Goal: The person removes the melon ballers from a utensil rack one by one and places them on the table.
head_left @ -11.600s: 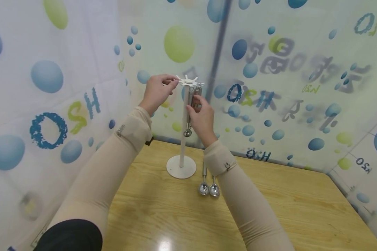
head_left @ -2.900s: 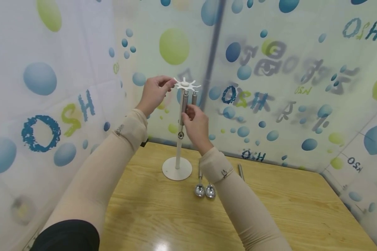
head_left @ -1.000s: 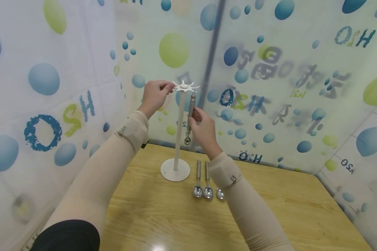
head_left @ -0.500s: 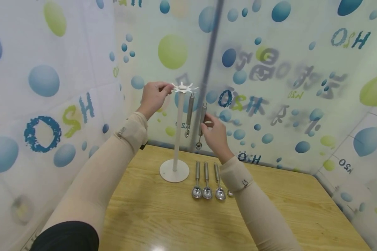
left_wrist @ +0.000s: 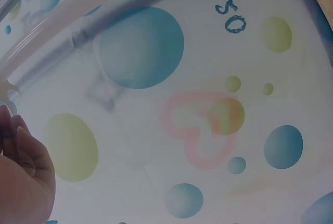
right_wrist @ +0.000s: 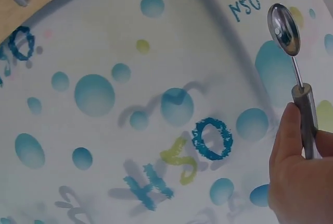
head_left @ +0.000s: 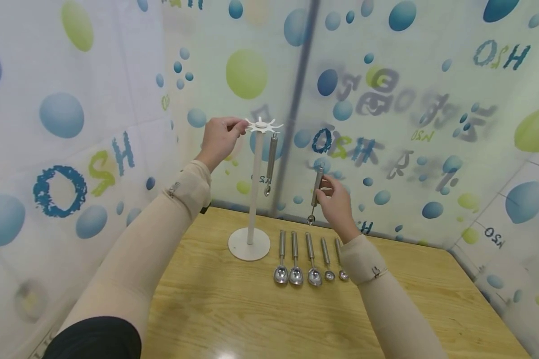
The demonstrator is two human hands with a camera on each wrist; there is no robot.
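Note:
A white stand (head_left: pixel 249 244) has a pole topped by a hook ring (head_left: pixel 261 125) with several prongs. At the ring's left edge my left hand (head_left: pixel 221 141) pinches a prong; in the left wrist view that hand (left_wrist: pixel 26 172) shows only partly, at the edge. One small metal scoop (head_left: pixel 271 160) hangs from the ring's right side. Away from the stand, my right hand (head_left: pixel 334 199) grips another small metal scoop (head_left: pixel 317 187) by its handle, bowl downward, above the table. In the right wrist view, this scoop's shiny bowl (right_wrist: pixel 284 28) and thin neck extend beyond the fingers.
Several metal scoops lie side by side on the wooden table (head_left: pixel 233 309), right of the stand's base. Larger-bowled ones, such as this scoop (head_left: pixel 281 274), lie left; smaller ones, such as this scoop (head_left: pixel 329 274), lie right. Patterned curtains (head_left: pixel 377 149) enclose the table.
My right hand has lifted a scoop off the ring and carried it right and down. Fewer scoops hang there, and more show in the row on the table. The left hand stays at the ring.

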